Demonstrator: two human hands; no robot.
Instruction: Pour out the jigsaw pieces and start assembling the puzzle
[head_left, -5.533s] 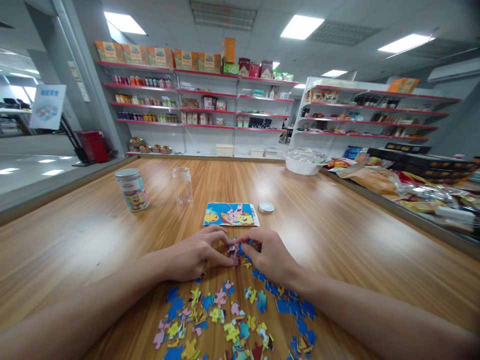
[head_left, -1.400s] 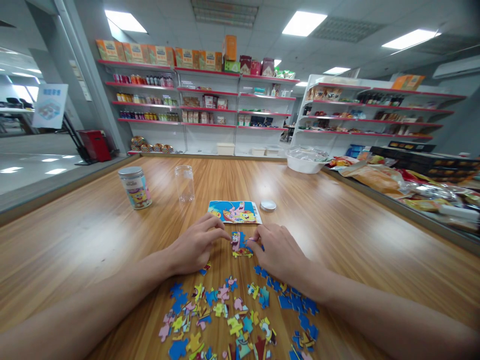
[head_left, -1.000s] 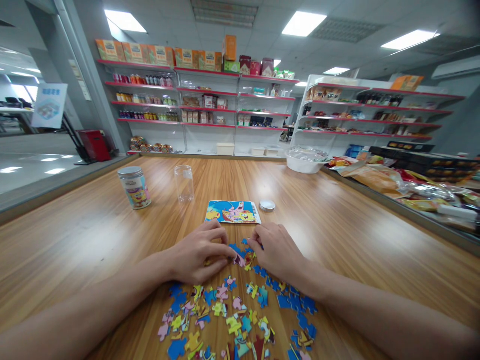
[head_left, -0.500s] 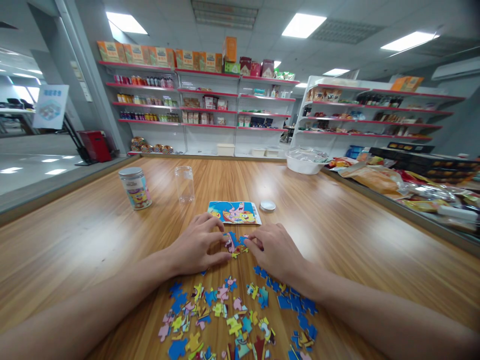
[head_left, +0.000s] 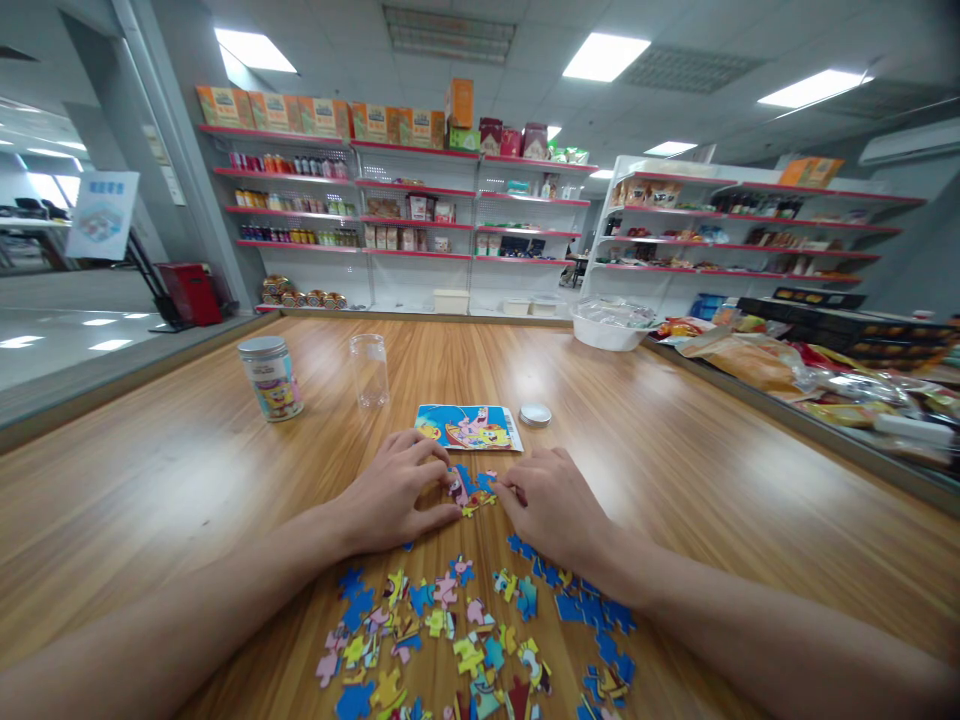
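A small patch of joined jigsaw puzzle pieces (head_left: 466, 488), blue, pink and yellow, lies on the table between my hands. My left hand (head_left: 401, 490) rests at its left side, curved fingers on the upper left edge and thumb at the lower left, holding it in place. At the right edge, my right hand (head_left: 551, 505) has its fingers curled and thumb and forefinger pinched at a blue puzzle piece (head_left: 486, 483), partly hidden by the fingertips. Just beyond the patch is a SpongeBob picture card (head_left: 472, 427). Many loose puzzle pieces (head_left: 442, 625) are spread nearer to me.
A printed tin (head_left: 271, 378) with a grey lid and a clear plastic jar (head_left: 369, 370) stand at the left. A round silver lid (head_left: 535, 414) lies right of the card. Farther back are a white basin (head_left: 609, 332), packaged snacks (head_left: 757, 362) and stocked shelves (head_left: 416, 190).
My right hand's fingertips have shifted very slightly right, showing a little more of the blue piece. My left hand and the loose pieces look the same.
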